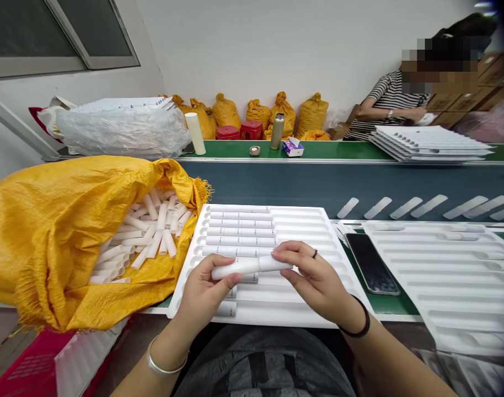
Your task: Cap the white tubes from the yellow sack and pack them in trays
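Observation:
Between my two hands a white tube (246, 268) lies nearly level above a white ribbed tray. My left hand (203, 289) is closed on its left part, thumb below and fingers above. The fingertips of my right hand (314, 278) pinch a slightly wider white tube section (271, 263) at the right end. A seam shows where the two sections meet; how far one sits inside the other is hidden. Under my hands, the tray (305, 317) carries a column of white tubes with small dark print (240, 241) in its left grooves.
A yellow woven sack (70, 215) lies open at left, with many short white tubes (161, 220) inside. A phone (371, 263) and a second tray (405, 275) are on the right. White pieces (429, 205) lie along the blue-grey belt. Across it, a person (395, 99) works beside stacked trays (429, 140).

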{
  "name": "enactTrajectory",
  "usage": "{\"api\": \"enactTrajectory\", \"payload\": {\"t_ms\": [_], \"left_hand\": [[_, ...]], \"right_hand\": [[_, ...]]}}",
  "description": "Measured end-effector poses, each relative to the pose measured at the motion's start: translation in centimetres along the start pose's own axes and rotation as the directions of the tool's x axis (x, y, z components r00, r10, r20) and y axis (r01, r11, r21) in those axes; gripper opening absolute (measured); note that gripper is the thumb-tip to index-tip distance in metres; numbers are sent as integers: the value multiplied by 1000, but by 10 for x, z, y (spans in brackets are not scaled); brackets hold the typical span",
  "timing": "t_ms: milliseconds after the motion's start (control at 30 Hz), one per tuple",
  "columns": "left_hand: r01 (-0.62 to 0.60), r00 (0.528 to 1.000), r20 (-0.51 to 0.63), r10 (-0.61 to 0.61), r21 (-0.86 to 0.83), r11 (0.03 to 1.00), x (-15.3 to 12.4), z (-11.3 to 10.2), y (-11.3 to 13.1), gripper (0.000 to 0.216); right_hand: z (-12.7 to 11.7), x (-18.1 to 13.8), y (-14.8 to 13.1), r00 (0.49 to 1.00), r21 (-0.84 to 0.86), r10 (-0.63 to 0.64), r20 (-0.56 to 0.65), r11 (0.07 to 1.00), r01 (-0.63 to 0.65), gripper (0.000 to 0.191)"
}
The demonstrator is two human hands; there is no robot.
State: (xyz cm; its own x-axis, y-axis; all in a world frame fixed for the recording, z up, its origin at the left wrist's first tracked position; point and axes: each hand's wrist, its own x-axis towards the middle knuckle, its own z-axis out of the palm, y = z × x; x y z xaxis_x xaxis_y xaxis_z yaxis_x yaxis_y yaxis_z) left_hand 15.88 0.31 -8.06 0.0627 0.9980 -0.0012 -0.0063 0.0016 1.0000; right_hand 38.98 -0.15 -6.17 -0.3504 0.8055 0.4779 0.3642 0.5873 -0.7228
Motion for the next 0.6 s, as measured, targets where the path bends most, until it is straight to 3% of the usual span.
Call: {"api": "enactTrajectory", "payload": {"t_ms": [67,167,267,400,500,600], "left_hand": [[-67,992,120,42,213,975,-3,-3,7,26],[-188,960,264,98,340,922,-7,-4,17,26],[-362,919,302,251,401,842,-8,-2,20,27],[-576,816,367,446,452,681,-7,-1,17,33],[-643,766,420,488,470,605,-6,1,16,42],[-659,752,423,505,479,580,-7,7,15,54]], "right_hand": [[-3,0,2,996,-32,-65,68,997,68,35],[-5,0,5,993,-58,-89,76,994,94,35],[-6,1,7,996,-69,-51,68,996,56,29],[-6,1,8,987,-11,112,111,994,-112,24],[-4,2,8,965,67,213,155,972,-225,25],[0,0,3,974,69,191,122,977,-200,25]]}}
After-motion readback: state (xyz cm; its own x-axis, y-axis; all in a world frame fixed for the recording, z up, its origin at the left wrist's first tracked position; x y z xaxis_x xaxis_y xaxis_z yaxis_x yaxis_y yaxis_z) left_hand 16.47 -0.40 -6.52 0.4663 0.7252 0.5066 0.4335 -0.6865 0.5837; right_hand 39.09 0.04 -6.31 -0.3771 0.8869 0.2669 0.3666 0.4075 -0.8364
